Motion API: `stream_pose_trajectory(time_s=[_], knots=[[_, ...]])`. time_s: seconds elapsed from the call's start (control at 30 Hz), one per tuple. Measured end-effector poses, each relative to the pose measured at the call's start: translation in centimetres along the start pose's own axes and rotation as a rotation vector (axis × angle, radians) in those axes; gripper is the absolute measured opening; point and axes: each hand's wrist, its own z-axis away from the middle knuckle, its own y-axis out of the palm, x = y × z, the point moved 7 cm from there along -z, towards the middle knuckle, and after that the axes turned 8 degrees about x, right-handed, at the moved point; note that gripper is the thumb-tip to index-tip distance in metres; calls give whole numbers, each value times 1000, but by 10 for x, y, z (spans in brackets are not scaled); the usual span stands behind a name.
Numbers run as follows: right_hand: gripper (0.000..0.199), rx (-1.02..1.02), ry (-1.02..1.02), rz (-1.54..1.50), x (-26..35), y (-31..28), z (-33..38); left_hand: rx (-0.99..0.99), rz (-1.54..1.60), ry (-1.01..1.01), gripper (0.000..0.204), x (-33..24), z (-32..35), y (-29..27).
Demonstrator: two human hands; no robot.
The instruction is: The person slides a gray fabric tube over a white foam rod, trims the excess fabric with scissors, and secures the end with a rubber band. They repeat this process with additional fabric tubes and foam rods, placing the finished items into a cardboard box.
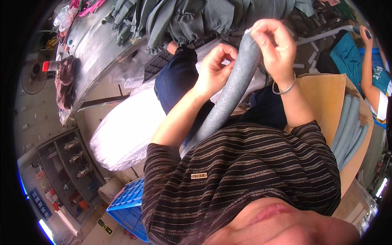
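Observation:
A long tube covered in grey fabric (236, 85) slants up from my lap, with a bit of white at its upper end. My right hand (278, 51), a bangle at its wrist, pinches the rim of that upper end between thumb and fingertips. Beside the tube, a little lower, is my left hand (216, 70). Its thumb and fingers are curled together against the tube's side; what lies between the fingertips is too small to make out. The tube's lower end is hidden by my striped top.
Grey fabric covers (183, 22) lie in a row along the far table (92, 49). A cardboard box (318, 92) of grey tubes (347, 126) stands at right. Beyond it, a co-worker's hand (366, 36) grips a pale tube. A white bag (122, 126) and blue crate (130, 200) are left.

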Motion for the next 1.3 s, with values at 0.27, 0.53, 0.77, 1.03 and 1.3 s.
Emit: stream_pose_trajectory(time_s=[0.27, 0.53, 0.77, 1.03, 1.3], knots=[[7, 28, 4, -192, -9, 14, 6, 174, 687, -477, 59, -7, -4, 25], [9, -178, 225, -634, -43, 21, 11, -111, 357, -380, 39, -6, -15, 8], [12, 314, 61, -80, -21, 12, -3, -68, 183, -414, 54, -11, -9, 3], [11, 383, 310, -228, -38, -3, -5, -8, -296, -335, 58, -17, -10, 3], [15, -305, 258, -567, -60, -30, -7, 41, -357, -338, 66, -4, -2, 9]])
